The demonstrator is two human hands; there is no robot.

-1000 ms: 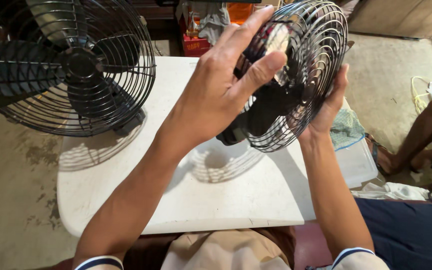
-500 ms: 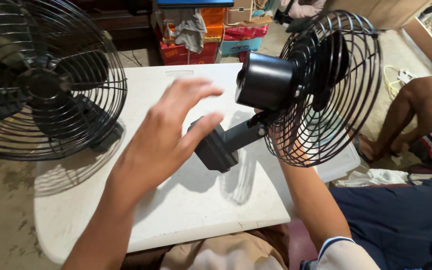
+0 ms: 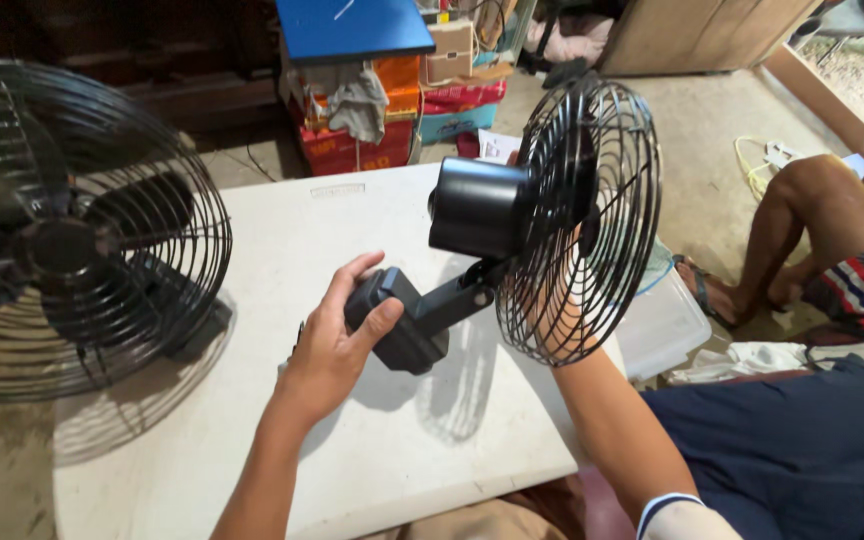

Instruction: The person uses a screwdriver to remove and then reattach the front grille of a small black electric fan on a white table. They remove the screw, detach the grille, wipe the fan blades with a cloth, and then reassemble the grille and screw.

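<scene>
Black small fan [image 3: 552, 225] is held up over the white table [image 3: 282, 240]: its base [image 3: 397, 320] is clenched by the left hand [image 3: 337, 340], its cage [image 3: 592, 220] by the half-hidden right hand [image 3: 562, 330].

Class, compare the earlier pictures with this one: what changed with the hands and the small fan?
The left hand dropped from the small black wire-caged fan's grille and took hold of its black base. The right hand kept supporting the cage. The large black fan stayed on the white table.

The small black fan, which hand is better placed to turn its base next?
Probably the left hand: it already wraps the black base of the small fan, while the right hand sits behind the wire cage, supporting it.
</scene>
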